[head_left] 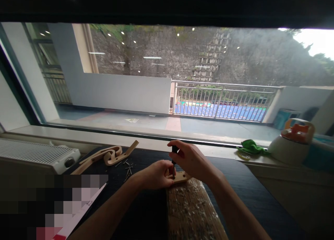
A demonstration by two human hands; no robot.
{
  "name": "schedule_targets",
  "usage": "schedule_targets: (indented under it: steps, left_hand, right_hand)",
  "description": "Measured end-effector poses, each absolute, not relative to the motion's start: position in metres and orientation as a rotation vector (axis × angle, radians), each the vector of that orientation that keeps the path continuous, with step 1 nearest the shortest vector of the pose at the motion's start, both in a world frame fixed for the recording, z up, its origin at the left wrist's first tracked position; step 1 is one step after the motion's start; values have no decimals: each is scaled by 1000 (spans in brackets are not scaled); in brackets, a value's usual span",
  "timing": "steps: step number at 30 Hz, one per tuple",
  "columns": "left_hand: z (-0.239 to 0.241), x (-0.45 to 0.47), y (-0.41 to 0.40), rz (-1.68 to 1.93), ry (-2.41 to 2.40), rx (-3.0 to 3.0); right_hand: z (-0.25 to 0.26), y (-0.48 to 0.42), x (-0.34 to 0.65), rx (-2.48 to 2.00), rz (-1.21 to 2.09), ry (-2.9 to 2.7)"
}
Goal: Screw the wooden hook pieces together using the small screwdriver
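Observation:
My right hand [191,158] is closed round the black handle of a screwdriver [174,149], held upright with its shaft pointing down. The tip meets a small pale wooden piece [181,177] with dark holes in it. My left hand [156,174] is closed at the left end of that piece, fingers and thumb beside the screwdriver's shaft. Whether a screw is under the tip is hidden by the fingers. Beneath the wooden piece lies a long brown board [191,212] wrapped in clear plastic film, pointing towards me.
Several loose screws [127,168] and curved wooden pieces [112,154] lie on the dark table [240,191] to the left. A white heater [39,153] stands at far left. A green cloth [251,147] and a white pot with an orange lid [289,146] are on the sill at right.

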State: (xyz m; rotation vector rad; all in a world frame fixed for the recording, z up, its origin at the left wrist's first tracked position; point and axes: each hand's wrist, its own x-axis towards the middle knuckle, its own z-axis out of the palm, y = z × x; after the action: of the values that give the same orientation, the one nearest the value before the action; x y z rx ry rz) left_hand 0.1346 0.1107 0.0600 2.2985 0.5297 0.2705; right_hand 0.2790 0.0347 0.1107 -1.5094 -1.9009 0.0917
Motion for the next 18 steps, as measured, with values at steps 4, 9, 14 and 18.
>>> schedule_targets:
  steps: [4, 9, 14, 18]
  left_hand:
    - [60, 135, 111, 261, 504, 2271]
    - [64, 130, 113, 244, 540, 2262]
    - [52, 119, 115, 253, 527, 1934]
    - [32, 117, 111, 313, 489, 1715]
  right_hand:
    - [113, 31, 283, -1522, 145, -1916]
    - [115, 31, 283, -1505, 191, -1899]
    - [113, 32, 285, -1488, 245, -1890]
    - [113, 32, 287, -1486, 232, -1886]
